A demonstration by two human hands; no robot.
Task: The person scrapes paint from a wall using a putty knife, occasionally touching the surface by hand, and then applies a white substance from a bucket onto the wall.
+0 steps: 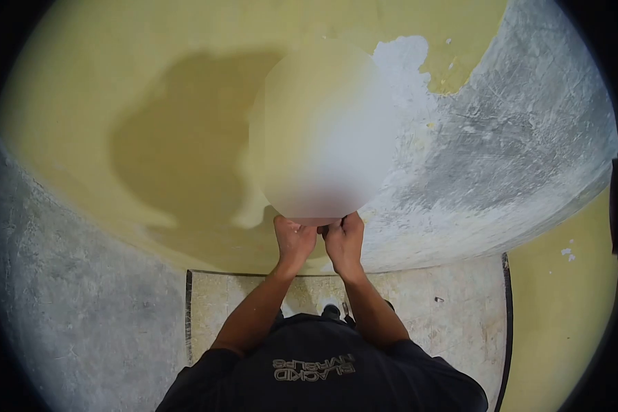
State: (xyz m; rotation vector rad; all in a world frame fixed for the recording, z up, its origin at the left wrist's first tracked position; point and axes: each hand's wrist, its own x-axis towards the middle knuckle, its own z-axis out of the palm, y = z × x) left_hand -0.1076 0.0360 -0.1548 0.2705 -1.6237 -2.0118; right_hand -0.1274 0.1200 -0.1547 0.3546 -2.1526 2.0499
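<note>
My left hand (pixel 294 242) and my right hand (pixel 345 243) are close together in front of the wall (pixel 192 137), at about the middle of the view. Both look closed, with the fingers curled inward toward each other. A blurred oval patch covers the fingertips and whatever may be between them, so I cannot make out what they hold. A dark reddish smear shows through the blur just above the hands. Whether either hand touches the wall is hidden.
Yellow paint covers the wall's left part; at the right is a bare, rough grey plaster area (pixel 501 151) with ragged paint edges. A large shadow falls on the yellow paint. Below are the pale, stained floor (pixel 426 302), dark edge strips (pixel 507 323) and a grey surface (pixel 103 288).
</note>
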